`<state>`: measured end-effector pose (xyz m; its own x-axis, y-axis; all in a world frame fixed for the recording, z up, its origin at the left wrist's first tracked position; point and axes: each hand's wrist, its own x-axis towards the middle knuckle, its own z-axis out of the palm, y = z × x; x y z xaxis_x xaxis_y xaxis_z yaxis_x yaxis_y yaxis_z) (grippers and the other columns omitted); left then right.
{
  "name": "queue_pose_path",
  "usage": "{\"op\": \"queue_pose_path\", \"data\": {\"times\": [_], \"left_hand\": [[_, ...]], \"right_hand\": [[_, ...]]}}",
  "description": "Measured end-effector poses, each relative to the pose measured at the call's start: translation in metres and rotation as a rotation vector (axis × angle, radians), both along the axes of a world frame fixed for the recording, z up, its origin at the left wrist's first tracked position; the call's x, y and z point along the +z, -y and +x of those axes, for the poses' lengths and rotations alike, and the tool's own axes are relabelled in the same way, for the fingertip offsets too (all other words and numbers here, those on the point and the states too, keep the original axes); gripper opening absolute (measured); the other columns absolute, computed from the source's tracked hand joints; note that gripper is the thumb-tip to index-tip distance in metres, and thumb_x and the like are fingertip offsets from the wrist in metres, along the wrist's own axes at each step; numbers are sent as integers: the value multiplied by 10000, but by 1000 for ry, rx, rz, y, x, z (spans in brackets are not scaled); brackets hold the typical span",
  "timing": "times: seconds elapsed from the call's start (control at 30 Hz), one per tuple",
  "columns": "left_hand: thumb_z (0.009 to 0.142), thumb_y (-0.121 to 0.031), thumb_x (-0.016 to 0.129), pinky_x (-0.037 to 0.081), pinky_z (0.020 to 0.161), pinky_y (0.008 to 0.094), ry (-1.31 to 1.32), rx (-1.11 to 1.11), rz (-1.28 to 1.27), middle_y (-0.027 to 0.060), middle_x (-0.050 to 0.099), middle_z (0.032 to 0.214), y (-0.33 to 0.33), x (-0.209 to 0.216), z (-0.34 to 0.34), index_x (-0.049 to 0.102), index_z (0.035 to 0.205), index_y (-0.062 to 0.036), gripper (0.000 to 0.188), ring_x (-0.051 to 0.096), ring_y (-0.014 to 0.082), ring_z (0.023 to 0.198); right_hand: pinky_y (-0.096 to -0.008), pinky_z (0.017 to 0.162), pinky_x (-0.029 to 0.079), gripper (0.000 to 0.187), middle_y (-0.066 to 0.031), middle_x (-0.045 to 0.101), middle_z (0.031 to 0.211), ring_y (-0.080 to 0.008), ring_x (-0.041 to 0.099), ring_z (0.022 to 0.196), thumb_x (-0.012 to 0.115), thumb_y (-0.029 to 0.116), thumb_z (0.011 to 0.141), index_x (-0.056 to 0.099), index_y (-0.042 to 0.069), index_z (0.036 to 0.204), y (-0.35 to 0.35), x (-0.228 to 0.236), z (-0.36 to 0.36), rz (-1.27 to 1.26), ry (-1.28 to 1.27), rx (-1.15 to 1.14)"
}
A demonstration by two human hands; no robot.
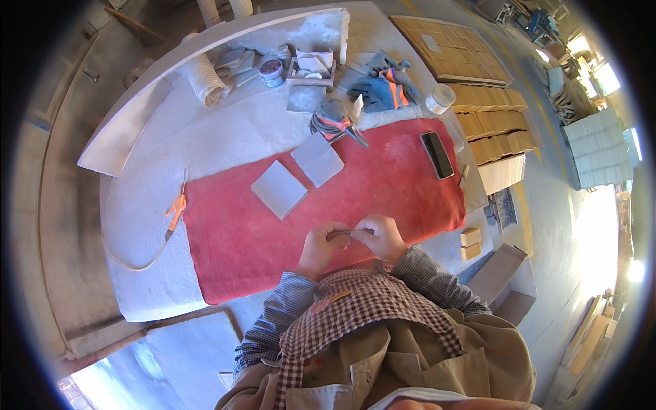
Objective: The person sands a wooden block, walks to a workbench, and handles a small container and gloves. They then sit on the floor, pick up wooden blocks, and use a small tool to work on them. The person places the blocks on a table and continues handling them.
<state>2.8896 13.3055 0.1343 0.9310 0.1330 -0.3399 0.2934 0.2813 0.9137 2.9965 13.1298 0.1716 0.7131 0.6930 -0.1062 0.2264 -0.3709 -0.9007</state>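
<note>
1. I see a big pale desk (225, 140) with a raised white rim along its far and left edges.
2. A red mat (383, 198) covers the middle and near part of the desk.
3. Stacks of tan tiles (488, 119) sit past the right edge of the desk.
4. Two grey square tiles (279, 188) lie flat on the far part of the red mat, just beside each other.
5. Blue and orange gloves (383, 87) lie near the far edge of the desk.
6. A black phone (437, 154) lies flat near the far right corner of the mat.
7. A small white jar (441, 98) stands close to the gloves, at the right edge.
8. An orange cutter (175, 213) lies just off the left edge of the mat.
9. My left hand (320, 247) and right hand (383, 236) are together at the near edge of the mat, close to my chest.
10. Both hands pinch a small thin dark piece (345, 234) between them. The left grip is closed on one end and the right grip is closed on the other. I cannot tell what the piece is.
</note>
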Motion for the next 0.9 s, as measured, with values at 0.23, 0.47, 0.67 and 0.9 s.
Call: {"op": "queue_pose_path", "data": {"times": [0.23,0.47,0.67,0.9], "left_hand": [[934,12,679,501,685,261,-18,-48,181,45,691,815,-2,-9,-3,716,974,4,55,622,96,758],[941,-33,676,522,686,304,16,-160,406,65,692,812,-9,-13,1,675,883,10,72,635,131,740],[919,-120,673,519,730,414,47,-149,586,219,658,849,4,-35,-16,654,924,19,140,686,263,789],[932,-125,727,515,692,323,-145,-254,472,60,711,827,13,-27,-17,718,996,-22,122,652,189,741]], "right_hand": [[-406,647,517,162,-172,685,788,-300,669,707,754,177,901,751,15,898,19,-25,-10,18,-50,15],[-411,646,514,175,-172,689,797,-317,671,708,743,184,905,727,11,885,10,-27,-18,-117,142,9],[-375,652,516,212,-164,691,796,-226,647,676,751,208,916,729,-2,931,29,-40,-11,-77,-236,-72],[-344,653,533,186,-110,731,804,-216,664,687,756,205,922,747,19,912,32,-43,-1,-153,-102,-24]]}}
